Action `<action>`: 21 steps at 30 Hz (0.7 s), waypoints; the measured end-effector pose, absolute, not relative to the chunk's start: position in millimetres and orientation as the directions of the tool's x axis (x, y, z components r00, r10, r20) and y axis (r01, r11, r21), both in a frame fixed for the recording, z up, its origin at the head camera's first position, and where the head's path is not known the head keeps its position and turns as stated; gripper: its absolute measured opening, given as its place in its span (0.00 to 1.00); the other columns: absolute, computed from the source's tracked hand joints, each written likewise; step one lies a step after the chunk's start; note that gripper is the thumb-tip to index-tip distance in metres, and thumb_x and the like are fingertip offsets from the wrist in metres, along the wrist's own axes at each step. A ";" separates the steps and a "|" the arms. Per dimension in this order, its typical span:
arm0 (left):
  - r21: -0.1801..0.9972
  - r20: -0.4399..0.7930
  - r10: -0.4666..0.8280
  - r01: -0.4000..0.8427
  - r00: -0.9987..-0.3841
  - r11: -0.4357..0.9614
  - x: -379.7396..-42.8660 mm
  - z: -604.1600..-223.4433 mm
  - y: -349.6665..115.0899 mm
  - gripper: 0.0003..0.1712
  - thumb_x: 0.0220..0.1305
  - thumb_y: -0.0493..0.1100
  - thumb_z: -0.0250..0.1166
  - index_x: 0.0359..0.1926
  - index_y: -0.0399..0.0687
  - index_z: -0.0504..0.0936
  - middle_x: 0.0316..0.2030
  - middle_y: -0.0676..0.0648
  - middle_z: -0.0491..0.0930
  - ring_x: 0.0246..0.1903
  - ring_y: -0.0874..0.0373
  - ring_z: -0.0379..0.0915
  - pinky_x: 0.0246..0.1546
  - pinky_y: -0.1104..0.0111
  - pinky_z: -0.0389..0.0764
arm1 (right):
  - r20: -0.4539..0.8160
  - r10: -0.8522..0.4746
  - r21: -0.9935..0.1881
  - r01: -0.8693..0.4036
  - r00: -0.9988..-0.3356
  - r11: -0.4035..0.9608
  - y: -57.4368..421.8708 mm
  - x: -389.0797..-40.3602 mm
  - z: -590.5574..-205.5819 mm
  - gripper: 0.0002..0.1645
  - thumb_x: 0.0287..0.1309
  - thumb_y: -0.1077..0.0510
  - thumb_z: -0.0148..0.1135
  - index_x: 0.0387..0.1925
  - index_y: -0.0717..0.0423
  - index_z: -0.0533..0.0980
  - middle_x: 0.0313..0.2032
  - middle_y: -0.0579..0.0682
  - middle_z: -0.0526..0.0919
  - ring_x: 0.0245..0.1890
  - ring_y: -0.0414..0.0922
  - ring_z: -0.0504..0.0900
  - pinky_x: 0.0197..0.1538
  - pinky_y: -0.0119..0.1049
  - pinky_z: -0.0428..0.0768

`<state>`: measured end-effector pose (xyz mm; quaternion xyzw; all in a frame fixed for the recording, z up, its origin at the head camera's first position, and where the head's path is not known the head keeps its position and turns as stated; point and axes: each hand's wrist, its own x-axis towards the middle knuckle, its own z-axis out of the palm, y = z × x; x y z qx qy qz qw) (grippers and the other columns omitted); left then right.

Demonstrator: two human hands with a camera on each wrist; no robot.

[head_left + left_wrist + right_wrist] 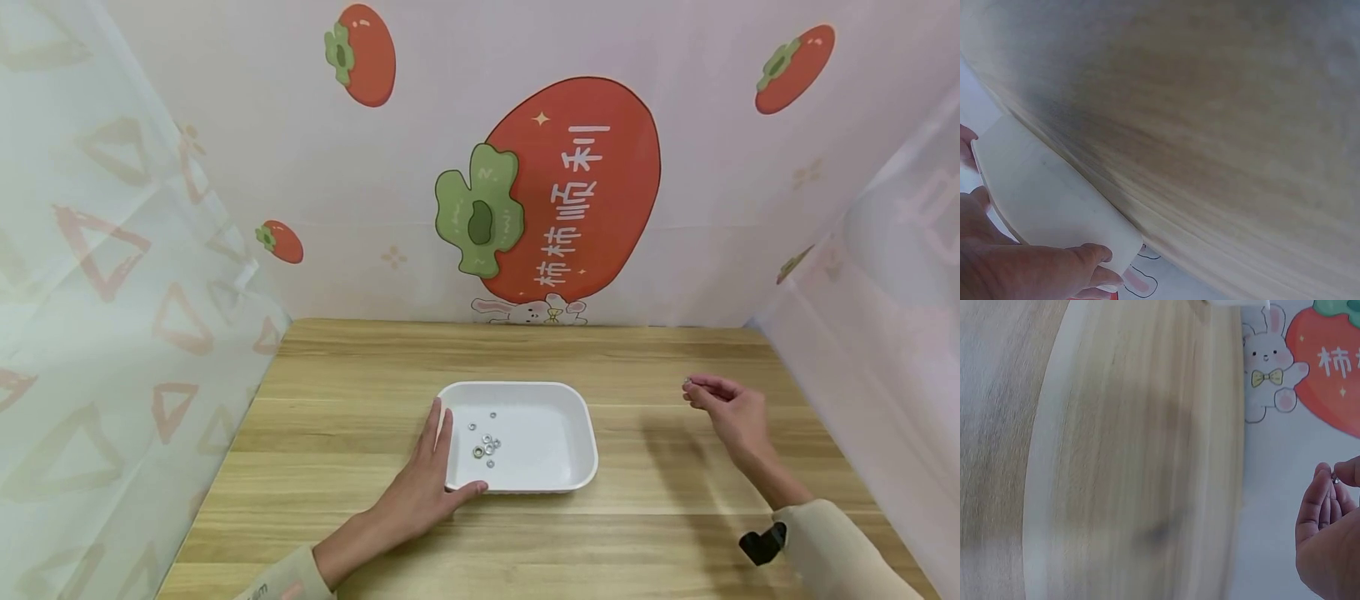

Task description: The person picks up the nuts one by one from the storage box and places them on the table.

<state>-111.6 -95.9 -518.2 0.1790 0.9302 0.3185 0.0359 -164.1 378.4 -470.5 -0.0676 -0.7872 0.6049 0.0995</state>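
The step looks like a carry: the right hand [738, 418], grip clamped on a small metal piece [687, 380], hovers near the right edge of the table [337, 400]; the left hand [424, 492], fingers apart, rests against the white tray [543, 437] mid-table (metal rings [490, 449] inside). Next probably calls for careful release.

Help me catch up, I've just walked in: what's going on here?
A person's left hand rests on the near-left corner of a white tray. Several small metal rings lie in the tray's left part. Out to the right, above the table, the right hand pinches a small metal piece.
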 end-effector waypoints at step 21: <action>0.615 0.017 0.345 0.282 -0.938 0.737 -111.4 -519.3 -95.4 0.69 0.65 0.71 0.70 0.86 0.42 0.39 0.84 0.51 0.19 0.81 0.39 0.47 0.66 0.45 0.74 | 0.108 0.281 -0.834 0.067 -0.954 0.548 423.1 -174.4 -488.9 0.23 0.72 0.58 0.67 0.54 0.79 0.80 0.26 0.23 0.86 0.28 0.27 0.87 0.31 0.25 0.83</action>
